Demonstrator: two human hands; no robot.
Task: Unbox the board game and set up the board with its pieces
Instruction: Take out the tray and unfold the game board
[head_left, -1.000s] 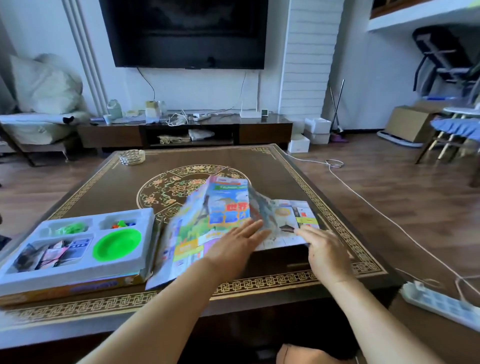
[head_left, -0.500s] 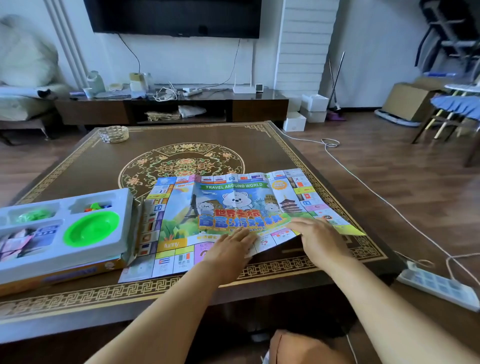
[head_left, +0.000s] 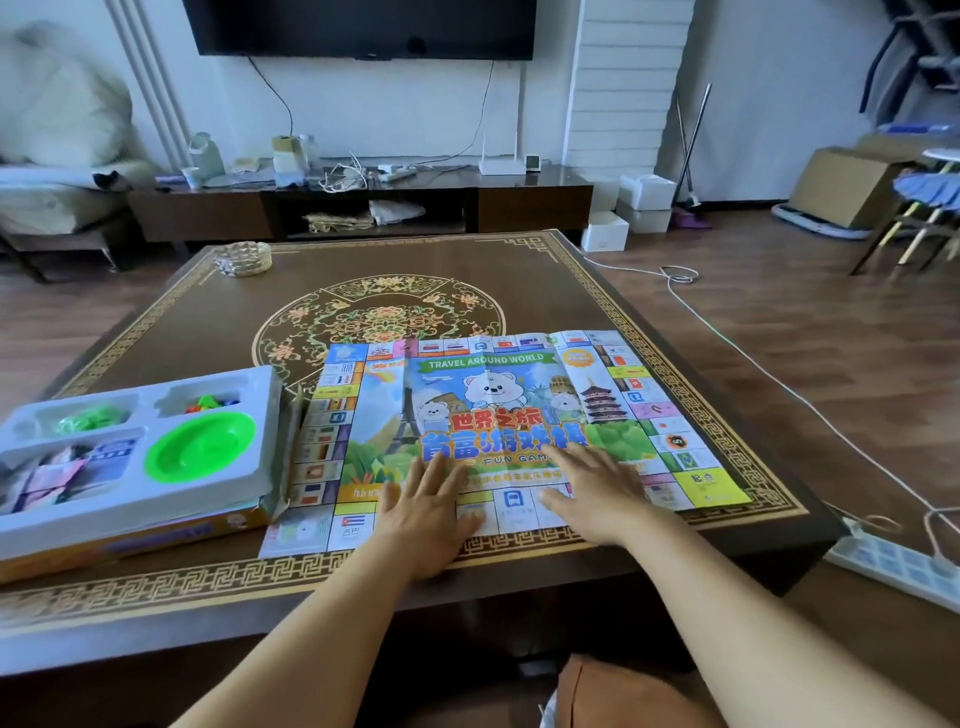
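Note:
The colourful paper game board (head_left: 498, 400) lies unfolded and flat on the dark table (head_left: 597, 291), with creases still showing. My left hand (head_left: 426, 512) presses flat on its near edge, fingers straight. My right hand (head_left: 597, 493) lies spread on the board just to the right, palm down. At the left stands the open game box (head_left: 130, 540) holding a white plastic tray (head_left: 260, 441). In the tray sit a green dish (head_left: 200, 444), small coloured pieces (head_left: 210, 402), green bits (head_left: 91, 418) and stacked cards or play money (head_left: 57, 478).
A woven coaster-like object (head_left: 243, 258) sits at the table's far left. A white cable (head_left: 753, 364) runs across the floor to a power strip (head_left: 893, 564) at the right. A TV stand (head_left: 358, 202) and chairs (head_left: 924, 208) stand beyond.
The board went from half folded and raised to fully spread flat. Both hands slid from its lower fold onto its surface and now press it down.

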